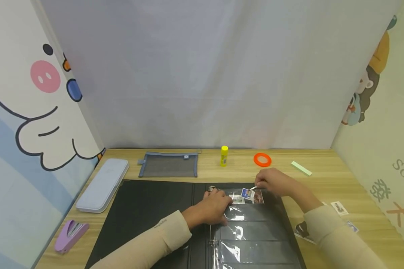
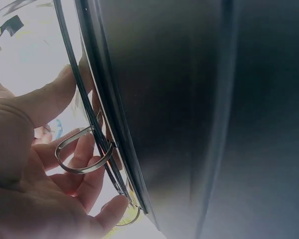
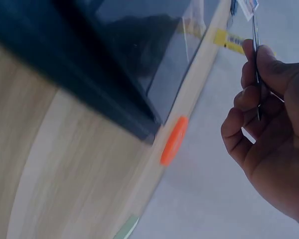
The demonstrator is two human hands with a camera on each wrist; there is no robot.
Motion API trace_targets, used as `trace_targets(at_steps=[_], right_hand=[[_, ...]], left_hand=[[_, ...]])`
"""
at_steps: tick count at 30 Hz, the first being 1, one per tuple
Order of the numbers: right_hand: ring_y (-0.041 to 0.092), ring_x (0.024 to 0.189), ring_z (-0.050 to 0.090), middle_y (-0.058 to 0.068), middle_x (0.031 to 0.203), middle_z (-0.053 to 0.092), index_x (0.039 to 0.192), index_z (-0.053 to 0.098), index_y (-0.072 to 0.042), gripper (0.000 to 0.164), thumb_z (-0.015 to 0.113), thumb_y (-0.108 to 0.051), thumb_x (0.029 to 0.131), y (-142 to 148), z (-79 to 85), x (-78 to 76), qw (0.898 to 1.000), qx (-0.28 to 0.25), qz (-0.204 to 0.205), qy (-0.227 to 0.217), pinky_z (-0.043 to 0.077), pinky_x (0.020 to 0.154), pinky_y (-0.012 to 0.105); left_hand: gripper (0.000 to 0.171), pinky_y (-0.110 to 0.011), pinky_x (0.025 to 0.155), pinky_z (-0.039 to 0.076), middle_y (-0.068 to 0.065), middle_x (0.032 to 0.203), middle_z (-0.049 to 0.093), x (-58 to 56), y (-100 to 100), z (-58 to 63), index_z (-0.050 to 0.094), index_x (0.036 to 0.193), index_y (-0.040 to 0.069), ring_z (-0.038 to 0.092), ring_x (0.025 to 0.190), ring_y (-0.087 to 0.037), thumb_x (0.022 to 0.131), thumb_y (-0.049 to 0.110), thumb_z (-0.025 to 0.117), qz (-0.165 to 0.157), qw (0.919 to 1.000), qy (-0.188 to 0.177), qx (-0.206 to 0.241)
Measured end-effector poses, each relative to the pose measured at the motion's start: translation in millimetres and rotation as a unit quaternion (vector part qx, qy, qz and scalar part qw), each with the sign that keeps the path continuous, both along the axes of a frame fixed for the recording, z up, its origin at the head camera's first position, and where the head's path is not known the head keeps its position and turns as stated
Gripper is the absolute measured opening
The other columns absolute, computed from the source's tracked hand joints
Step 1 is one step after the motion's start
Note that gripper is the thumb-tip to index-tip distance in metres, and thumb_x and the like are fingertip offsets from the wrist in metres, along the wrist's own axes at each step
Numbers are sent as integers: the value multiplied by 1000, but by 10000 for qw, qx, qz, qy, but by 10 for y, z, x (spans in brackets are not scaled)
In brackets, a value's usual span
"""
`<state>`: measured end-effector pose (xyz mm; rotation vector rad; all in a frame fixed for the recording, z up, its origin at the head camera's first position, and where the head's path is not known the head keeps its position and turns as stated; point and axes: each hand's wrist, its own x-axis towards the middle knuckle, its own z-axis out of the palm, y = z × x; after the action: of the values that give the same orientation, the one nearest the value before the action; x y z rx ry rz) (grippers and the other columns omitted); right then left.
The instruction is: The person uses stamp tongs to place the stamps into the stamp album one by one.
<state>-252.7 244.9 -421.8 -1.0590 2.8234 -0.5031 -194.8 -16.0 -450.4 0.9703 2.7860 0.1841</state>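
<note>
My right hand pinches metal tweezers between thumb and fingers. A small blue-and-white stamp is at the tweezers' tips, over the top row of a clear pocket page. Other stamps show in that row. The page lies in an opened black ring binder. On the page's inner edge, by the upper ring, rests my left hand, its fingers loosely bent. In the left wrist view, its thumb and fingertips are beside a metal ring and the page edge.
Loose stamps lie right of the binder, partly behind the right sleeve. Along the back are a mesh zip pouch, a yellow glue stick, an orange tape roll and a green strip. Leftward are a white case and purple stapler.
</note>
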Motion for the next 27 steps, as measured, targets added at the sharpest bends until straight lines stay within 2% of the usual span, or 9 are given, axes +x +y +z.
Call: trace_targets(at_steps=[5, 11, 17, 27], right_hand=[[2, 68, 46, -7, 72, 56, 76, 65, -11, 12, 64, -4, 85, -200, -78, -37, 9998, 83, 180, 44, 42, 65, 22], [1, 66, 48, -8, 73, 58, 75, 66, -13, 13, 64, -7, 86, -373, -145, -29, 9984, 265, 407, -292, 42, 65, 21], [0, 66, 48, -11, 71, 57, 75, 67, -16, 12, 65, -10, 86, -474, -181, 16, 9955, 471, 723, -399, 43, 65, 20], [1, 65, 47, -9, 70, 55, 74, 67, -16, 10, 69, -11, 83, -553, -195, 52, 9903, 695, 1206, -59, 43, 65, 21]], left_hand=[[57, -40, 88, 40, 1, 120, 57, -10, -6, -33, 58, 120, 26, 49, 109, -19, 70, 42, 82, -6, 10000, -43, 81], [56, -40, 86, 41, 2, 119, 58, -32, -29, -53, 56, 116, 26, 50, 108, -18, 69, 41, 83, -13, 9997, -110, 221], [59, -38, 84, 40, 4, 113, 58, -39, -16, -32, 55, 117, 24, 50, 107, -18, 68, 41, 84, -49, 9999, -75, 122], [58, -38, 86, 39, 4, 112, 57, -38, -1, -2, 56, 116, 23, 49, 109, -18, 68, 40, 84, -27, 9998, -168, 104]])
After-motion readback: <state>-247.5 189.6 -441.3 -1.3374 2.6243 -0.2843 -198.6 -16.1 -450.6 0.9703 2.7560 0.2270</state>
